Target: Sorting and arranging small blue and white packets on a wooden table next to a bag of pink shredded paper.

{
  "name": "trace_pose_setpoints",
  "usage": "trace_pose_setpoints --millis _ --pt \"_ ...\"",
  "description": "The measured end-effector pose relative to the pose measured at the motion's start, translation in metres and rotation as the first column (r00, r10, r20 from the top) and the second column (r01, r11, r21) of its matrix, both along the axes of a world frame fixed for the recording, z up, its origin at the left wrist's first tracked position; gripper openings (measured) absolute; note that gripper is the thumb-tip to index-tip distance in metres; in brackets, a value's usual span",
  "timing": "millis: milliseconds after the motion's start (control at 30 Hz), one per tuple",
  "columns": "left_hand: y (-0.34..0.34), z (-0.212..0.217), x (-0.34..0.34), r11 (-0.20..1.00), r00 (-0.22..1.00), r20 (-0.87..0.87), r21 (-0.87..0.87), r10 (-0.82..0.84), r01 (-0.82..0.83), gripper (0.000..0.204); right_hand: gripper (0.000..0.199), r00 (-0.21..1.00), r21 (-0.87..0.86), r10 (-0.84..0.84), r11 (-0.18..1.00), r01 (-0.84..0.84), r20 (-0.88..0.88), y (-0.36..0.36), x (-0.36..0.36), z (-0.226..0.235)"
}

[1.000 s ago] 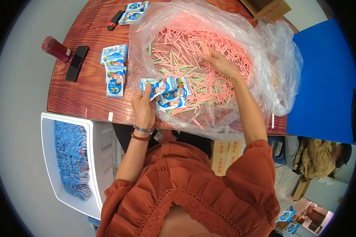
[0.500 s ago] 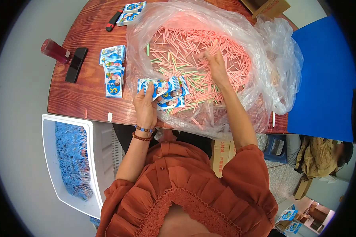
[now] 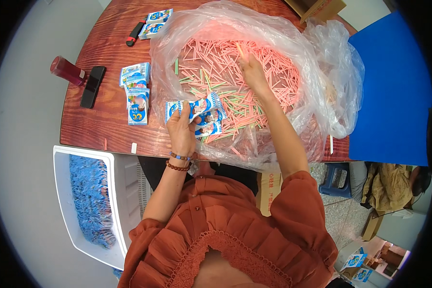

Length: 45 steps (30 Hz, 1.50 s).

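My left hand [image 3: 180, 134] is closed around a few blue and white packets [image 3: 204, 109], its thumb on top; they are fanned over the near left side of the plastic bag. Inside the open clear bag [image 3: 312, 103] lies a loose heap of thin pink sticks [image 3: 281, 72], with green and pale ones among them nearer to me. My right hand [image 3: 254, 77] reaches over the middle of the heap, fingers drawn together. A thin pale-orange shape juts from its fingertips; whether that is a stick or a finger is unclear.
More packets [image 3: 138, 103] lie overlapped left of the bag. Beyond are small boxes [image 3: 153, 24], a utility knife [image 3: 136, 34], a phone [image 3: 93, 86] and a red bottle [image 3: 67, 71]. A white bin [image 3: 122, 177] of blue packets stands below left; a blue sheet [image 3: 393, 91] lies right.
My right hand has moved left over the heap. My left hand still holds the packets and has shifted slightly. The whole view has tilted a little.
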State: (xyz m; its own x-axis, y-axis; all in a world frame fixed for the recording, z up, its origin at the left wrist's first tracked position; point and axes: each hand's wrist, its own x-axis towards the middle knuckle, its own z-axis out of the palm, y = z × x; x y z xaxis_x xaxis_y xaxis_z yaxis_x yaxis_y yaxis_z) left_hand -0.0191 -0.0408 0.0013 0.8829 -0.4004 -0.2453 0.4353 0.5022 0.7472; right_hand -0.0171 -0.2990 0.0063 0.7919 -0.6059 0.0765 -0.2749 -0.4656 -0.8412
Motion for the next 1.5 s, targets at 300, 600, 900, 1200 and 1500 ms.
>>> trace_pose_setpoints --millis 300,600,900,1200,1500 --pt "0.010 0.001 0.006 0.999 0.998 -0.033 0.016 0.050 -0.049 0.014 0.035 0.896 -0.449 0.040 0.855 -0.259 -0.441 0.002 0.038 0.009" --pt "0.015 -0.003 0.005 0.999 0.999 -0.021 0.017 0.040 -0.039 0.013 0.042 0.673 -0.274 0.184 0.813 -0.514 -0.716 0.004 0.058 0.000" --pt "0.014 0.001 0.000 1.000 0.999 -0.033 0.011 0.026 -0.025 0.013 0.014 0.960 0.715 0.176 0.641 -0.279 0.217 -0.016 -0.012 -0.016" --pt "0.009 0.001 -0.002 0.999 0.999 -0.038 0.039 0.021 -0.020 0.013 0.020 0.913 0.627 0.155 0.683 -0.375 0.378 -0.008 -0.019 0.006" --pt "0.002 0.005 -0.003 1.000 0.999 -0.038 0.017 0.014 -0.013 0.016 0.021 0.971 -0.073 0.196 0.979 -0.188 0.138 0.009 -0.036 -0.017"
